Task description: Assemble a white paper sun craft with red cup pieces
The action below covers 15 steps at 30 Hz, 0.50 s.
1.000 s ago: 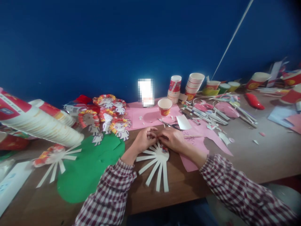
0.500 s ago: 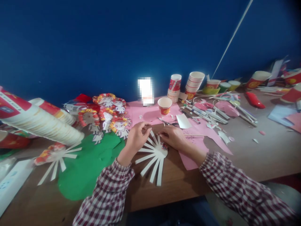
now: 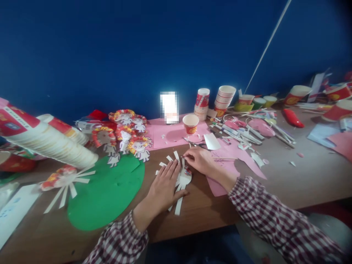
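A paper cup cut into white strips (image 3: pixel 186 179) lies fanned out on the brown table near its front edge. My left hand (image 3: pixel 165 187) rests flat across the strips, palm down, fingers stretched and thumb apart. At the upper right of the cut cup is my right hand (image 3: pixel 198 160), its fingers bent together at one strip's end; what they pinch is too small to make out. A second cut cup with curled red-and-yellow strips (image 3: pixel 59 178) lies left of the green paper (image 3: pixel 107 194).
Stacked paper cups (image 3: pixel 55 145) lean in at the left. Finished paper figures (image 3: pixel 125 137) lie behind the green paper. A single cup (image 3: pixel 190 124) stands on pink paper (image 3: pixel 167 137), near scissors (image 3: pixel 196 144). Markers (image 3: pixel 239 132) and scraps are at the right.
My left hand has come down and spread over the strips, where before its fingers were drawn together above them. The right hand stays near the upper strips. The view has shifted slightly.
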Tool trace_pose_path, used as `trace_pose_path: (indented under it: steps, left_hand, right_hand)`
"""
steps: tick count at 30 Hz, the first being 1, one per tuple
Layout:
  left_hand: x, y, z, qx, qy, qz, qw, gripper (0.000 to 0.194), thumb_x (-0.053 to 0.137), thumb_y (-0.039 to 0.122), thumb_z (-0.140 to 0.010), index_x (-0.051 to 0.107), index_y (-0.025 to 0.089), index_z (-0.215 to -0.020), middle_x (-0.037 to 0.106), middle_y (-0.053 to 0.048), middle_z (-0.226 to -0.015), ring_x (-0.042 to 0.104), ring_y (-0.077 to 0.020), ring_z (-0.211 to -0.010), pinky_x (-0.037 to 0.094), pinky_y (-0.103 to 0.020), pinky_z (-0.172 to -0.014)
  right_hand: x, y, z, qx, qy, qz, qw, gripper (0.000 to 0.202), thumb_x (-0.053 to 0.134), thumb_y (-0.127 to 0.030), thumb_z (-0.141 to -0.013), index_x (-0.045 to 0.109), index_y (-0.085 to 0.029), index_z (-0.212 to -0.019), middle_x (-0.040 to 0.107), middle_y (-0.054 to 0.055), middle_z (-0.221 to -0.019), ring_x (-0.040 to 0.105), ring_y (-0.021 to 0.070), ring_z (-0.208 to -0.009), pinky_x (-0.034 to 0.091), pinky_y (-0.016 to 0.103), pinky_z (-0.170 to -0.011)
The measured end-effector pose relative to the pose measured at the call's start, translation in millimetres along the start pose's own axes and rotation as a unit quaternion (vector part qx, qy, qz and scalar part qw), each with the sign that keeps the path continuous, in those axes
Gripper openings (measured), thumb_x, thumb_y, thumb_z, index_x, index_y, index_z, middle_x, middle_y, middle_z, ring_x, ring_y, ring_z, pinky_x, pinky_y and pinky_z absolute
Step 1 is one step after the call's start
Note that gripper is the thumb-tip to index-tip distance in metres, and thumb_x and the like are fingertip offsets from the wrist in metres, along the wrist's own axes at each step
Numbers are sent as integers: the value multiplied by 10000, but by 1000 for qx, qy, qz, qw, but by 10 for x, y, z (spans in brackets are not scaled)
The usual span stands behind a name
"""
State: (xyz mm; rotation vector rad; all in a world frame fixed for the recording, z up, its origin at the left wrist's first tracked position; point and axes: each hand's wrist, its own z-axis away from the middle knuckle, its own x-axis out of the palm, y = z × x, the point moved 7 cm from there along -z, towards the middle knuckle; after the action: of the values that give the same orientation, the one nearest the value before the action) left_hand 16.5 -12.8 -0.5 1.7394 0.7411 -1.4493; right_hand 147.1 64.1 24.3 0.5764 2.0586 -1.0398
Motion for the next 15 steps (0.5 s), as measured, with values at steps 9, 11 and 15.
trace_pose_path:
  steps: [9, 11, 15]
  left_hand:
    - [5, -102, -57, 43, -76, -16, 996, 841, 362, 667, -808, 91, 217, -1465, 142, -88, -1529, 92, -262, -1413, 61, -496, -1136]
    - [-13, -125, -59, 49, -92, 2, 995, 899, 390, 699, -772, 87, 213, -1465, 141, -89, -1530, 90, -275, -1411, 68, -499, -1134]
    - [-200, -168, -168, 42, -81, 61, 994, 836, 454, 648, -778, 212, 205, -1444, 287, -96, -1487, 195, -296, -1386, 167, -500, -1114]
  right_hand:
    - [19, 14, 11, -1, -2, 8, 1000, 118, 560, -129, -801, 661, -187, -821, 678, 25, -842, 606, 145, -790, 425, 237, -709]
    - [20, 14, 10, -4, -2, 7, 1000, 117, 558, -130, -805, 660, -184, -826, 677, 27, -843, 604, 143, -789, 424, 235, -707]
    - [35, 25, 6, -5, -2, 14, 1000, 94, 571, -165, -810, 662, -186, -826, 676, 31, -833, 603, 151, -783, 424, 245, -703]
